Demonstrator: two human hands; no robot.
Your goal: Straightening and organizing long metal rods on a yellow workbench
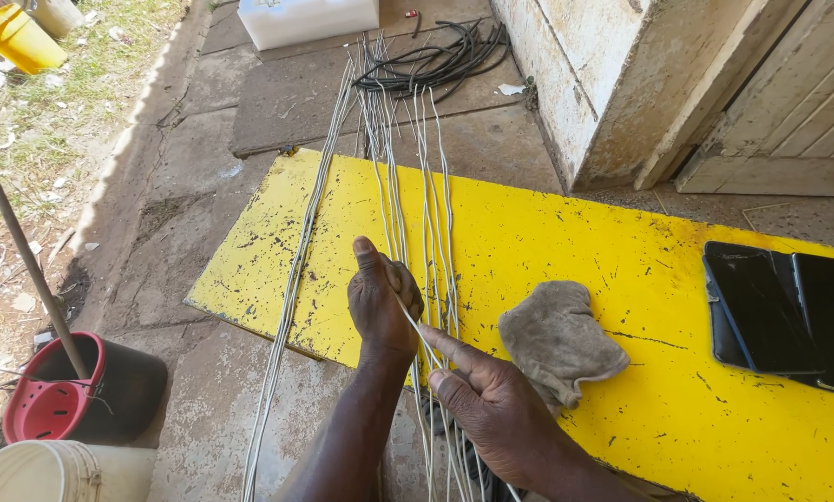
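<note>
Several long whitish wires (426, 177) run from the far pavement across a scratched yellow board (547, 232) toward me. My left hand (381, 299) is closed around one of these wires above the board's near edge, thumb pointing up. My right hand (491, 400) pinches the same wire just below, index finger stretched along it. A crumpled grey-brown cloth (556, 339) lies on the board right beside my right hand.
Two dark phones (779, 311) lie on the board's right end. A coil of black cable (435, 60) and a white box (305, 19) sit at the far end. A red-and-black pot (73, 390), a metal rod (17, 242) and a white bucket (54, 474) stand at left.
</note>
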